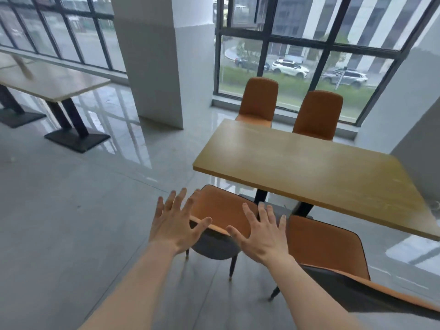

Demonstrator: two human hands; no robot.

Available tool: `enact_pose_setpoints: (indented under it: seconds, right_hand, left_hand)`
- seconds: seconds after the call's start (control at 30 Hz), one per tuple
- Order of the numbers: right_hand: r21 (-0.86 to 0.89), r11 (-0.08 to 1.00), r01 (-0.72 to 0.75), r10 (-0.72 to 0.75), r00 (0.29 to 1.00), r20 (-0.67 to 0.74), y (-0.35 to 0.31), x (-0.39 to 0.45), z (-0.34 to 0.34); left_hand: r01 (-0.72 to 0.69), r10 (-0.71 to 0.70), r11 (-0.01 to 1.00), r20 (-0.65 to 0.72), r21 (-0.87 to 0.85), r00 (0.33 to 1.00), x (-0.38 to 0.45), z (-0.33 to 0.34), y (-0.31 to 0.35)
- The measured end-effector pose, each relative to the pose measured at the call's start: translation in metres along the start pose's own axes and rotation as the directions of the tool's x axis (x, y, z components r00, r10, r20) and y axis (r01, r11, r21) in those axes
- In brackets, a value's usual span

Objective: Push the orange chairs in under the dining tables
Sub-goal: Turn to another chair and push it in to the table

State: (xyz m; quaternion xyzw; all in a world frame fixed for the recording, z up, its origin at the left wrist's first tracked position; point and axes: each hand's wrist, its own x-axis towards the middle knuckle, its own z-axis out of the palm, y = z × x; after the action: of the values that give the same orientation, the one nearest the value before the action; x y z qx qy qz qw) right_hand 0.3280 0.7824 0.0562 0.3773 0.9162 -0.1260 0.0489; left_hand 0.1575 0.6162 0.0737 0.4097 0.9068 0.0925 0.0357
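near chair (221, 210): orange seat, dark back, sitting right under both hands at the near edge of the desk (309, 167); front of the seat looks just about under the desk edge, the back sticks out toward the person

left grip (176, 225): wide open, fingers fanned out, over the left end of that chair's backrest top; thumb looks like it's on the rim, but can't really tell if there's contact

right grip (259, 234): also spread flat open, over the right end of the same backrest; holding nothing, touch unclear too

second chair (328, 248): just to the right of the first one, same side of the desk, angled a bit, close to the right wrist, no hand on it

far chairs: two more orange ones on the window side, left one (259, 98) and right one (317, 113), seats close up against the desk's far edge

other desk (47, 79): off to the left by the windows, well apart from all this

pillar (162, 55): white, between the two desks
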Motion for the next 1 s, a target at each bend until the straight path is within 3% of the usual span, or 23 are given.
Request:
enact_pose_setpoints:
  seconds: [0.2, 0.43, 0.6, 0.8, 1.0]
  right_hand:
    - [0.025, 0.998, 0.063, -0.063, 0.998, -0.023, -0.160, 0.061, -0.011]
    - [0.014, 0.994, 0.107, -0.106, 0.992, -0.061, -0.293, 0.173, -0.011]
    - [0.029, 0.995, 0.095, -0.091, 0.989, -0.118, -0.357, 0.299, -0.002]
    - [0.075, 0.997, 0.015, -0.009, 0.996, -0.087, -0.418, 0.465, -0.024]
    - [0.104, 0.994, -0.042, 0.054, 0.992, -0.114, -0.451, 0.604, -0.061]
  left_hand:
    - [0.055, -0.055, 0.998, 0.033, -0.001, 0.998, 0.030, -0.056, -0.156]
    - [0.036, -0.037, 0.999, -0.026, -0.030, 0.999, 0.127, -0.084, -0.272]
    - [-0.002, 0.002, 1.000, -0.036, 0.009, 0.999, 0.246, -0.081, -0.348]
    - [-0.016, 0.017, 0.998, -0.013, 0.061, 1.000, 0.422, -0.108, -0.430]
    - [-0.069, 0.071, 0.996, -0.039, 0.048, 0.997, 0.589, -0.135, -0.466]
